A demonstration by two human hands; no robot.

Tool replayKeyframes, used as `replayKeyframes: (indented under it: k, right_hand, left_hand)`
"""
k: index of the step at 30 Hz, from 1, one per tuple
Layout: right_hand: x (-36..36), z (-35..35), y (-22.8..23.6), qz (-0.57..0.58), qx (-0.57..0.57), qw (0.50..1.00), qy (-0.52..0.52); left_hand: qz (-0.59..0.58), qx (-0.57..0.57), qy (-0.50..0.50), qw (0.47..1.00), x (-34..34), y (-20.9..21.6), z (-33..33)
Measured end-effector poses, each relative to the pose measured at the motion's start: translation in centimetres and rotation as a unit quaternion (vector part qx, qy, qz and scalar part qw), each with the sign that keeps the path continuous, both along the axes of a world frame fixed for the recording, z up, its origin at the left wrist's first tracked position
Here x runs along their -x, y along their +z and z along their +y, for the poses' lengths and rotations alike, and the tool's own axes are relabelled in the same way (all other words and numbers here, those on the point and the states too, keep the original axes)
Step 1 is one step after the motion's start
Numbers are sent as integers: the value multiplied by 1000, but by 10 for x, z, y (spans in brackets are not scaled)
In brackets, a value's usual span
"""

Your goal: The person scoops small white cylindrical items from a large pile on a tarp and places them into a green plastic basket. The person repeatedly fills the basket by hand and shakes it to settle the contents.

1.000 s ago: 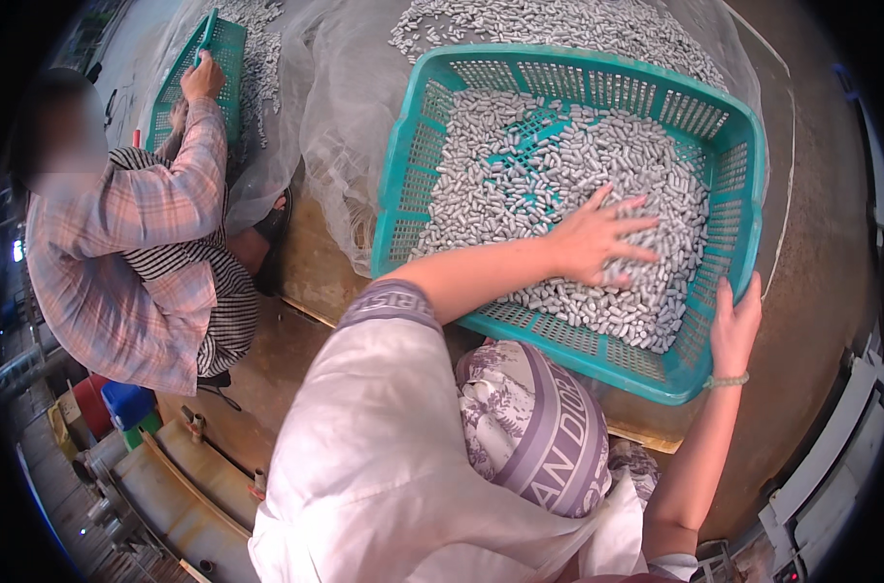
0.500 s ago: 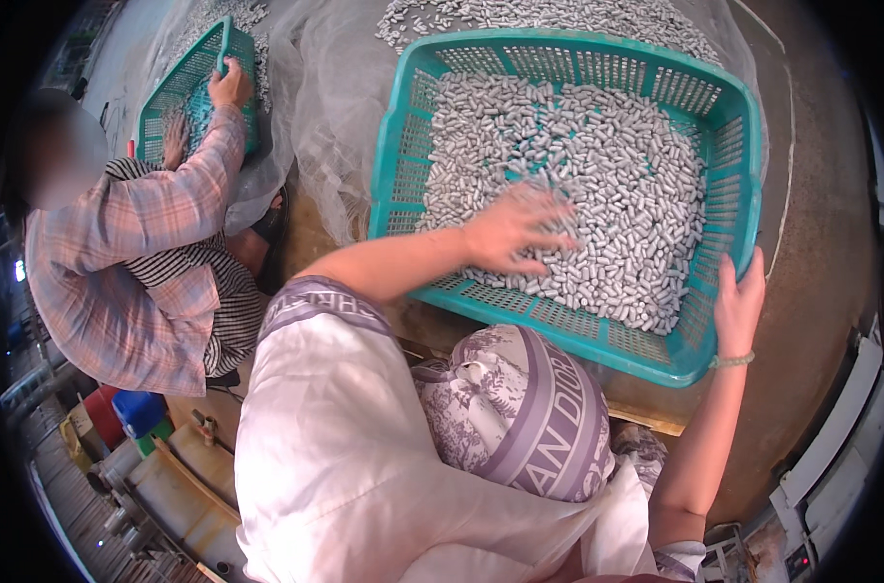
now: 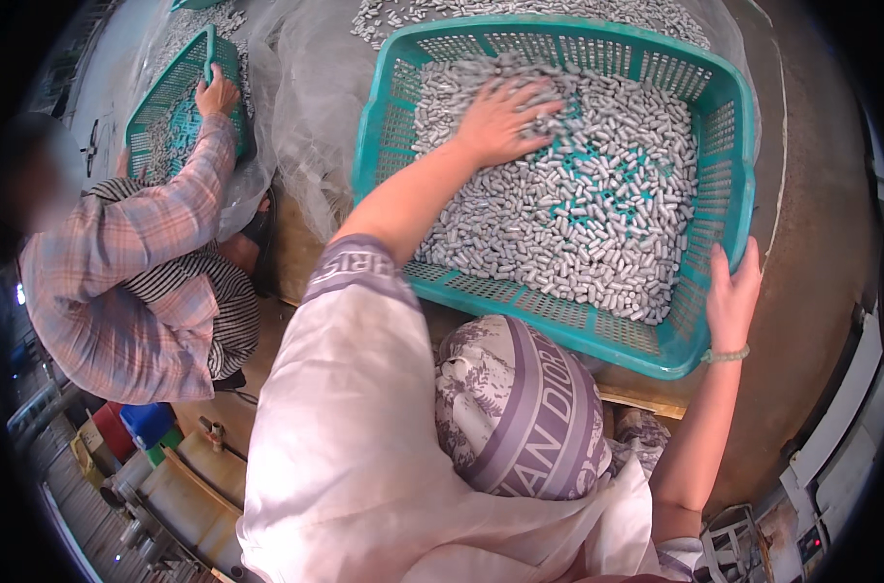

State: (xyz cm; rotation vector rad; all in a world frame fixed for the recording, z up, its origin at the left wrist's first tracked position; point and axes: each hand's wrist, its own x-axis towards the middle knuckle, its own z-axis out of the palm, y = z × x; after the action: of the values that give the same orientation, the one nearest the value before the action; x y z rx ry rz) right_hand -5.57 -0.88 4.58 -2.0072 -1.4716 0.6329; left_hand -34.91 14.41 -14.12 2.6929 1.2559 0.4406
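Observation:
A large teal plastic basket [image 3: 529, 311] with slotted walls lies in front of me. Small silver, capsule-shaped pieces [image 3: 578, 253] cover most of its bottom, with teal floor showing through in patches right of the middle. My left hand [image 3: 508, 121] rests palm down on the pieces toward the far left part of the basket, fingers spread; some pieces beside it are smeared by motion. On the basket's right side, my right hand [image 3: 733, 301] grips the rim near the front corner, thumb on the inner side. A beaded bracelet circles that wrist.
To the left a co-worker in a plaid shirt [image 3: 121, 253] crouches, holding a smaller teal basket [image 3: 212, 58] of similar pieces. Sheer netting [image 3: 306, 97] lies between the baskets. More loose pieces [image 3: 636, 15] are spread beyond my basket. Metal equipment [image 3: 185, 496] stands lower left.
My left hand has swept away from me and slightly left across the pieces. More teal floor shows right of the middle. My right hand stays on the rim.

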Motion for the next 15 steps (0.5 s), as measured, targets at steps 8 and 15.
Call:
replayKeyframes:
  k: [8,15]
  right_hand:
    - [-6,0,-12,2,1,1000,-4]
    - [-8,-7,-13,10,17,1000,-7]
  left_hand:
    - [-87,170,-151,970,4,32,-107]
    - [-179,64,-232,954,-114,33,-55]
